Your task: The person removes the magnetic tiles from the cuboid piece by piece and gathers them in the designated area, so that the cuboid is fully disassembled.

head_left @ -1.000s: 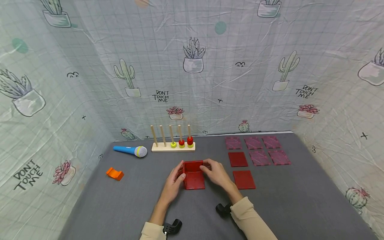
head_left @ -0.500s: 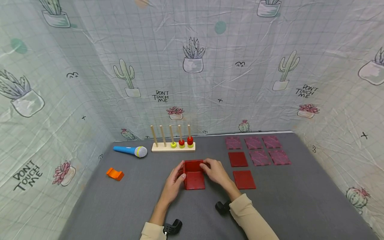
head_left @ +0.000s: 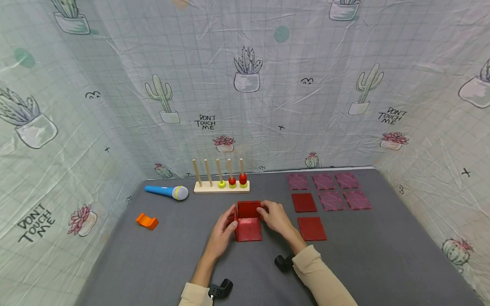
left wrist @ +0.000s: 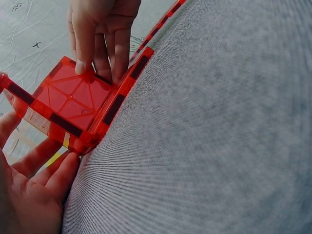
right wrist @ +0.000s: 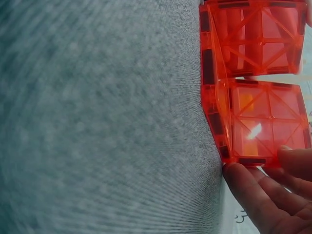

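Note:
Red see-through magnetic tiles stand in an open corner shape: a base tile [head_left: 249, 229] lies flat, a back tile [head_left: 249, 209] rises behind it, and a left tile [left wrist: 46, 114] stands on its left edge. My right hand [head_left: 275, 217] pinches the back tile at its right edge, thumb on the inner face and fingers behind. With fingers along the outer face and the thumb at the near edge, my left hand [head_left: 220, 231] holds the left tile. In the right wrist view a narrow gap separates the two upright tiles.
Two red tiles [head_left: 311, 228] and several purplish tiles [head_left: 332, 200] lie flat at right. A peg stand [head_left: 221, 188] with yellow and red rings stands behind. Far left are a blue toy microphone [head_left: 164, 192] and an orange curved block [head_left: 146, 221]. A patterned sheet encloses the table.
The back tile has tipped slightly backward and shifted right with my right hand, and looks taller in the head view. My left hand has stayed about where it was.

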`<action>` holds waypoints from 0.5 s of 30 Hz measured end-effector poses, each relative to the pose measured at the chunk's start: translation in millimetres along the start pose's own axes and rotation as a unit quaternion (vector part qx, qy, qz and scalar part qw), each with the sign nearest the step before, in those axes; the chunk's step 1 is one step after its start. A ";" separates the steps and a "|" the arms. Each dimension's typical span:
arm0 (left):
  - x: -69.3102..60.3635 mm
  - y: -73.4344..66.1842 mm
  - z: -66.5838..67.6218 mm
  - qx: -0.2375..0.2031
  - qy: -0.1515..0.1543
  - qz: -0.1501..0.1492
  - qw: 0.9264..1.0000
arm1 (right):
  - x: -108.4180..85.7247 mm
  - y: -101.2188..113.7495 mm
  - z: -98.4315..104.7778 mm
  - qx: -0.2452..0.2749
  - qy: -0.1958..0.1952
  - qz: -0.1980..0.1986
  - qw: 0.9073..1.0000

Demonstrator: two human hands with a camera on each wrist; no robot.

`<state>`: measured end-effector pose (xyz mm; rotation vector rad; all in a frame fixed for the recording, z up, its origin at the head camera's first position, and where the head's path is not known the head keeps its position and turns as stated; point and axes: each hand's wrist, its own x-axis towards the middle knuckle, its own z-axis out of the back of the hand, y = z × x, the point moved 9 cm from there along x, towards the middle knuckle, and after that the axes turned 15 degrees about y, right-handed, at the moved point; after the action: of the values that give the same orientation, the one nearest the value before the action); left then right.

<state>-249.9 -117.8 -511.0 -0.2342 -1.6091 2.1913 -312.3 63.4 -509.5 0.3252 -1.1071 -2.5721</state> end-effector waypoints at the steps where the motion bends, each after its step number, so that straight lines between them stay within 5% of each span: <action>1: 0.0 -0.1 0.0 0.001 -0.001 0.001 1.000 | 0.0 -0.2 0.1 -0.001 -0.001 0.000 1.000; 15: 0.1 -2.4 -0.3 -0.002 -0.006 0.002 1.000 | 0.1 -1.0 -0.5 0.011 -0.008 0.001 1.000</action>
<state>-249.3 -116.9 -508.9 -0.2270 -1.6214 2.1953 -312.5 63.7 -510.5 0.3098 -1.1409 -2.5662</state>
